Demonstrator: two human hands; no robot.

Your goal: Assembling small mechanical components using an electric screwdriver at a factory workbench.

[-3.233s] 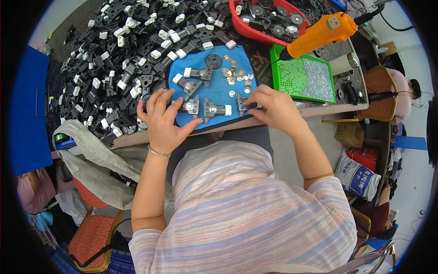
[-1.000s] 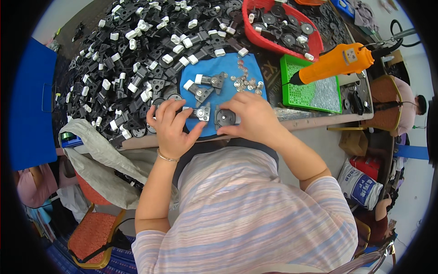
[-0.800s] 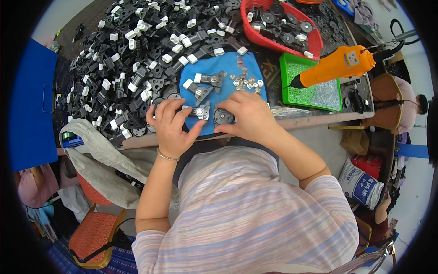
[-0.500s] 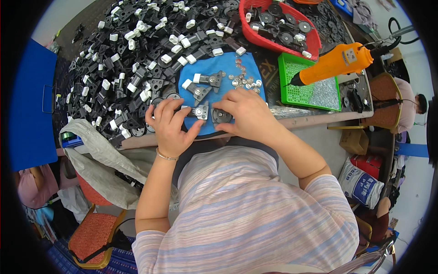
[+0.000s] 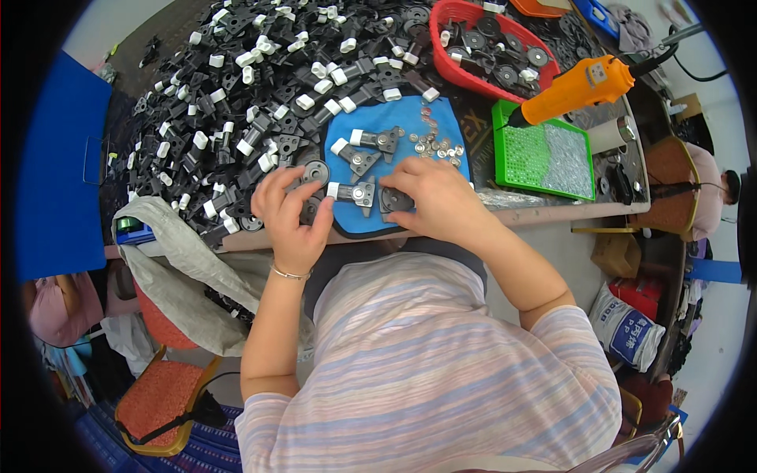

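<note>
A blue cloth lies before me on the table. My right hand rests at its right side, thumb and fingertips around a black bracket with a round disc. Beside that bracket lies a white-capped black bracket with a metal washer on it. My left hand is at the cloth's left edge, its thumb and index finger curled around a black disc. Another black disc sits just beyond those fingers. Two more white-capped brackets lie farther up the cloth, with several small metal washers to their right.
A large heap of white-capped black brackets covers the table's left and back. A red basket of black parts stands at the back right. An orange electric screwdriver hangs over a green tray of small metal pieces.
My left hand has drawn left, away from the middle white-capped bracket, to the black disc. My right hand stays at its bracket. The whole view has shifted slightly.
</note>
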